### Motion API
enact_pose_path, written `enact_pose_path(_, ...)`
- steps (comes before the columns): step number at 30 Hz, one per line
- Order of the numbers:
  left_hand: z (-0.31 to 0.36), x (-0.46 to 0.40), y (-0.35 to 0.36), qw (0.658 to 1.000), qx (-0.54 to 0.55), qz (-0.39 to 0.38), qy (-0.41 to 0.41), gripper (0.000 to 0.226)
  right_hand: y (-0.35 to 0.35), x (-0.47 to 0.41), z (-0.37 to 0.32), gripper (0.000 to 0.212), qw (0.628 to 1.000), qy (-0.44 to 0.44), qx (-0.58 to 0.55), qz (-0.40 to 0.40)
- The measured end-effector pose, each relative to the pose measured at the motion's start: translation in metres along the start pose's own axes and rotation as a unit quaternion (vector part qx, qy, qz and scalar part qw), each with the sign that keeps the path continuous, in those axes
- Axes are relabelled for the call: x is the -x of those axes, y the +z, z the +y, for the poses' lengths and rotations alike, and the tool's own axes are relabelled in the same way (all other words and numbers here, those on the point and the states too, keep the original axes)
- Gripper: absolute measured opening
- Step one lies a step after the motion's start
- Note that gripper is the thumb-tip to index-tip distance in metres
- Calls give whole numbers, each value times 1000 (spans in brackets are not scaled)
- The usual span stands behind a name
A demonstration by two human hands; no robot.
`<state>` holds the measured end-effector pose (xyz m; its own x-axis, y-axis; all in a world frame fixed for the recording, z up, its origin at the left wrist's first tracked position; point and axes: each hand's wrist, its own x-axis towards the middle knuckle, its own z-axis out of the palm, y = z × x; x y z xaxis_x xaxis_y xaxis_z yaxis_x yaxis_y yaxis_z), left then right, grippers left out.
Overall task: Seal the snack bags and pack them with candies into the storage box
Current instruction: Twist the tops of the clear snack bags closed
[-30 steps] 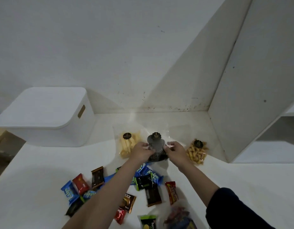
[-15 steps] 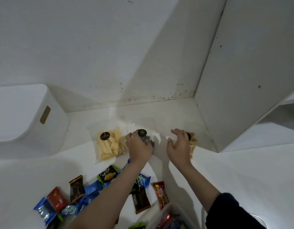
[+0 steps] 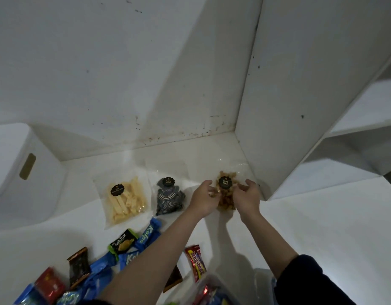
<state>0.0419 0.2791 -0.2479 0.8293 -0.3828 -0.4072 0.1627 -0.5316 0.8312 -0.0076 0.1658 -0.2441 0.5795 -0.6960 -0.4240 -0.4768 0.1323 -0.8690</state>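
Three clear snack bags with black round labels lie in a row near the wall: yellow sticks (image 3: 126,200), dark swirled pieces (image 3: 169,198) and brown puffs (image 3: 225,190). My left hand (image 3: 202,200) and my right hand (image 3: 247,198) sit on either side of the brown puff bag, curled fingers and thumbs holding its edges. Its clear open top (image 3: 232,166) stretches toward the corner. Several wrapped candies (image 3: 124,245) in blue, red, black and green lie scattered at the front left. A clear container (image 3: 212,287) holding candies shows at the bottom edge.
A white lidded box with a slot handle (image 3: 27,166) stands at the left. A white upright panel (image 3: 278,106) closes in the corner right beside the brown bag, with open shelves (image 3: 355,150) behind it. The wall runs close behind the bags.
Both hands let go of the dark middle bag and moved right to the brown puff bag. The view swung to the right, pushing the white box toward the left edge.
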Motion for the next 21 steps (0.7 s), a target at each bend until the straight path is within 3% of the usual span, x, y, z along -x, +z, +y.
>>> enact_pose_path(4,10,18,-19,998,54,31,32,61,-8,18,-10,41,996,-89,-31,-2)
enact_pose_path(10,39,57,-58,991,53,48,110,11,-18,55,-37,18,965,-252,-47,-59)
enact_pose_path(15,60,92,-90,970,108,107,190,26,-20,86,-62,12,951,-290,-68,-85)
enact_pose_path(21,75,134,-120,938,242,133,210,11,-21,119,-82,18,926,-343,-42,-150)
